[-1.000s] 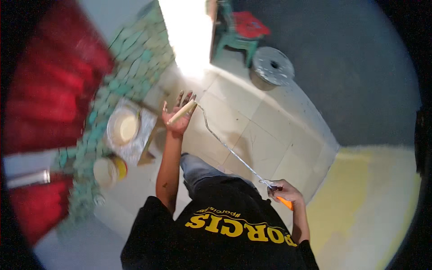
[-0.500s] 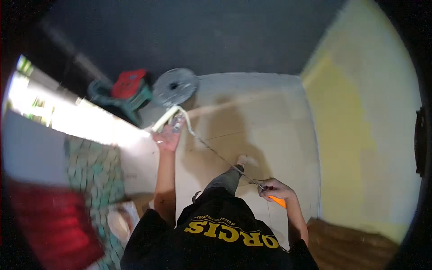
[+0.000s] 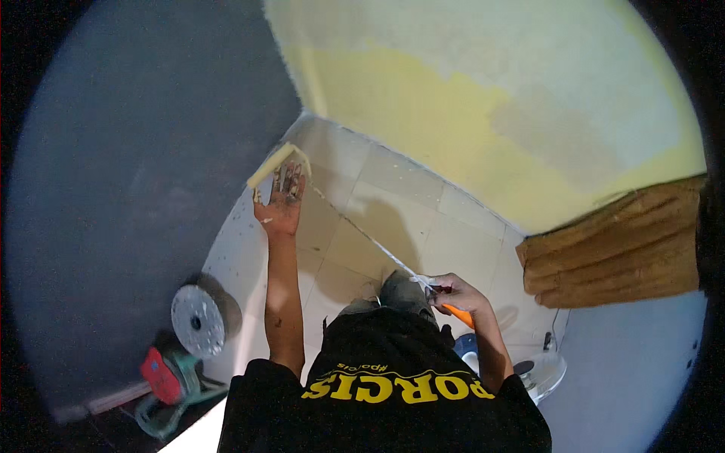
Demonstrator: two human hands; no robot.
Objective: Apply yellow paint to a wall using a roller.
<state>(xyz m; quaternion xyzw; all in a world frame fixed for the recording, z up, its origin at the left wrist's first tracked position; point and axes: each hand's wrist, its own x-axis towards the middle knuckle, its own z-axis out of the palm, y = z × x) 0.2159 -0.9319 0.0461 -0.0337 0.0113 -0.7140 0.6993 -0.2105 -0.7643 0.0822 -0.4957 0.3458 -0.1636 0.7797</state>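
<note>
A long paint roller stretches between my two hands. My right hand [image 3: 457, 293] is closed round it by its orange handle [image 3: 459, 315], in front of my waist. From there its thin, paint-splashed rod [image 3: 362, 232] runs up and left to the pale yellow roller sleeve [image 3: 269, 166]. Just under the sleeve is my left hand [image 3: 279, 208], palm up, fingers stretched out and smeared with paint. The fingertips are at or very near the sleeve; I cannot tell whether they bear its weight.
Ahead, a dark grey wall [image 3: 151, 151] meets a patchy yellow wall [image 3: 423, 98]. A brown curtain [image 3: 612, 253] hangs at right. A paint-spotted grey disc [image 3: 181, 321] and a red and green chair-like thing [image 3: 162, 377] stand lower left. A round whitish object [image 3: 550, 377] is lower right.
My view has turned to the right, so the yellow wall and curtain fill more of it, while the disc and chair-like thing sit lower left. Both hands keep their places about the roller.
</note>
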